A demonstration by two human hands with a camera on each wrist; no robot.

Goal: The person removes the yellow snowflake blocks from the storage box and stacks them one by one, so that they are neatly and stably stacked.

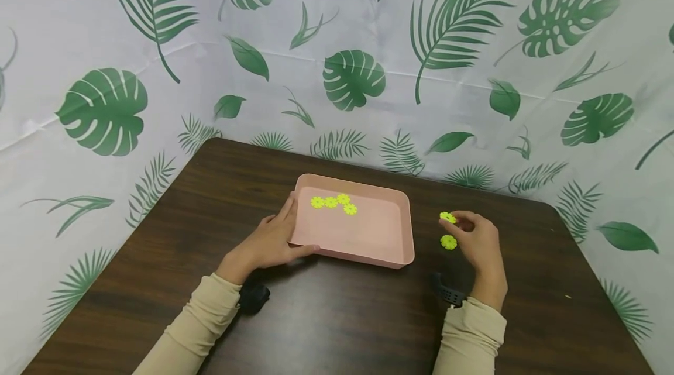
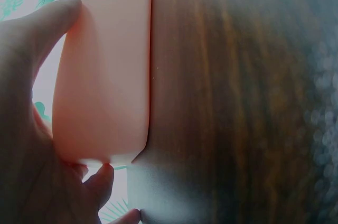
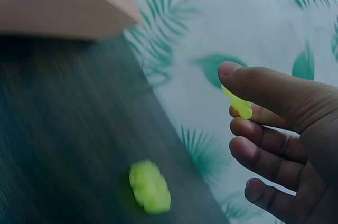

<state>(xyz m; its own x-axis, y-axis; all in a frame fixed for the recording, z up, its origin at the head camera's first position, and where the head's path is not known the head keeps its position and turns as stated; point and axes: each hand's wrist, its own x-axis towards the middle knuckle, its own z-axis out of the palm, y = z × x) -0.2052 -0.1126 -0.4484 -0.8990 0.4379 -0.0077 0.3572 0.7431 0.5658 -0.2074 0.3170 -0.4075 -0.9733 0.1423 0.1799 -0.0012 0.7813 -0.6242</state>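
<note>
A shallow pink tray [image 1: 363, 234] sits on the table with several yellow-green flower-shaped pieces [image 1: 350, 209] lying toward its left side. My left hand [image 1: 271, 240] holds the tray's near left corner, thumb along the near rim and fingers against the left wall. To the right of the tray, my right hand [image 1: 476, 240] pinches a flower-shaped piece [image 3: 240, 103] between thumb and index finger, above the table. The other fingers of that hand are loosely bent. Another flower-shaped piece [image 1: 449, 242] lies on the table just below the pinched one.
The dark wooden table [image 1: 337, 322] has its back edge against a white cloth [image 1: 295, 88] printed with green leaves. A dark wrist strap [image 1: 447, 292] shows under the right wrist, and a black device [image 1: 255, 298] is under the left.
</note>
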